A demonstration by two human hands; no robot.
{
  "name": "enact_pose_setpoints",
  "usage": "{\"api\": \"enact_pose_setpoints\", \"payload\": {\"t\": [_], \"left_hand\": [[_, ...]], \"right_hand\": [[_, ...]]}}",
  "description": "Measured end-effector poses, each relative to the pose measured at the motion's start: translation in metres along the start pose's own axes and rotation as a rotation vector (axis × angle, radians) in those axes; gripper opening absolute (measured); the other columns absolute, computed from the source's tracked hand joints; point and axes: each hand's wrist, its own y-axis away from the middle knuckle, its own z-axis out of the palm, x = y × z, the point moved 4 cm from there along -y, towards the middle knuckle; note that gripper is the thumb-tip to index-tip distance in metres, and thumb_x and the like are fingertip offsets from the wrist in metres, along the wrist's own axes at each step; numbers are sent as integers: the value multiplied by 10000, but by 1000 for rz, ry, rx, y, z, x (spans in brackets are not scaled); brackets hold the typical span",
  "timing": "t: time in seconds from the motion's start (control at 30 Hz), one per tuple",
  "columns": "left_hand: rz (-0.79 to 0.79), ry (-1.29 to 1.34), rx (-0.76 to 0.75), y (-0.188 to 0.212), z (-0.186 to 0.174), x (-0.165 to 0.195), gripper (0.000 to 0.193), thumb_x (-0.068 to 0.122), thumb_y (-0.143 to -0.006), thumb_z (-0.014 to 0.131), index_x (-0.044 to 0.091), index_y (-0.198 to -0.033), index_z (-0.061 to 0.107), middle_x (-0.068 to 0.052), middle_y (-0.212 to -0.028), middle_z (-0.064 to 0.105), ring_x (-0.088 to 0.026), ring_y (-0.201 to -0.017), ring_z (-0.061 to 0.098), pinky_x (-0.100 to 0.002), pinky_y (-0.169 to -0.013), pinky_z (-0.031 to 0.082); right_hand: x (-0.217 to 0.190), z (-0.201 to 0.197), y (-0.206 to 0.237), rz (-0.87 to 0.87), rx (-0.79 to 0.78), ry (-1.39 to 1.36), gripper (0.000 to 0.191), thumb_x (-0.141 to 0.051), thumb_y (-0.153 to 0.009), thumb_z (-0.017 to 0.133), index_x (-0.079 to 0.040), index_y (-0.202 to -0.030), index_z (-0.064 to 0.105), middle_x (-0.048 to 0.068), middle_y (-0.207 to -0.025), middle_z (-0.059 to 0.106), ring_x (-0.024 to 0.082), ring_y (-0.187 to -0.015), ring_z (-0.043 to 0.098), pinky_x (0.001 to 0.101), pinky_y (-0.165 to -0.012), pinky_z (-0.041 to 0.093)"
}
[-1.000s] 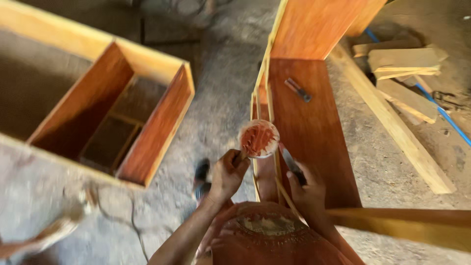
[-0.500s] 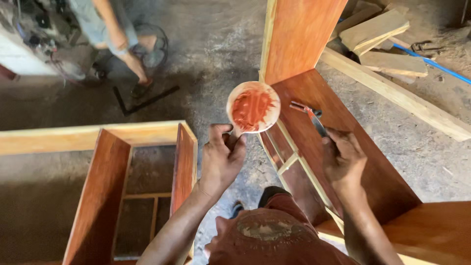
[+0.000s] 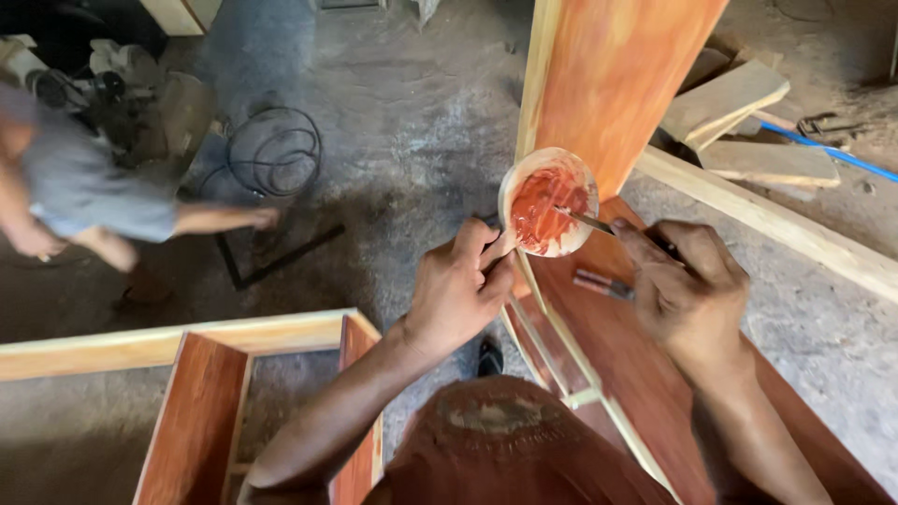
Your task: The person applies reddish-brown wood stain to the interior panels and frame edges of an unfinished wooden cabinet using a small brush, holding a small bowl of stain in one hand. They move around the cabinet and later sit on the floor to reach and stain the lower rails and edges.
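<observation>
My left hand [image 3: 458,285] grips a small round bowl [image 3: 547,201] by its near rim; the bowl holds orange-red paste. My right hand [image 3: 678,281] holds a thin tool [image 3: 585,217] whose tip dips into the paste. Both hands hover over a reddish-stained wooden cabinet frame [image 3: 617,84] with pale edges. A small dark tool [image 3: 603,283] lies on the stained panel just below the bowl.
A second stained cabinet frame [image 3: 201,411] lies at lower left. Another person [image 3: 84,201] crouches at left near a coiled cable [image 3: 273,150] and machines. Pale planks [image 3: 739,122] and a blue hose [image 3: 837,154] lie at right on the concrete floor.
The view has swung, bringing the other person into view at left. My right hand has come up to the bowl and put the tool tip into the paste.
</observation>
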Motion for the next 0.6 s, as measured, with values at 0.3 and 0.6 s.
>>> {"api": "enact_pose_setpoints", "payload": {"t": [0.3, 0.6], "left_hand": [[-57, -10, -112, -133, 30, -49, 129, 60, -972, 658, 29, -1002, 537, -113, -607, 636, -206, -448, 640, -341, -416, 473], [213, -39, 86, -234, -8, -31, 235, 97, -944, 726, 31, -1037, 520, -136, -741, 688, -261, -654, 741, -362, -548, 559]], "right_hand": [[104, 61, -83, -2, 175, -157, 363, 128, -858, 608, -49, -1139, 755, 111, -1019, 685, 228, -879, 666, 323, -716, 557], [170, 95, -226, -92, 555, 135, 337, 139, -978, 659, 18, -1287, 718, 136, -1030, 535, 291, -956, 529, 393, -790, 447]]}}
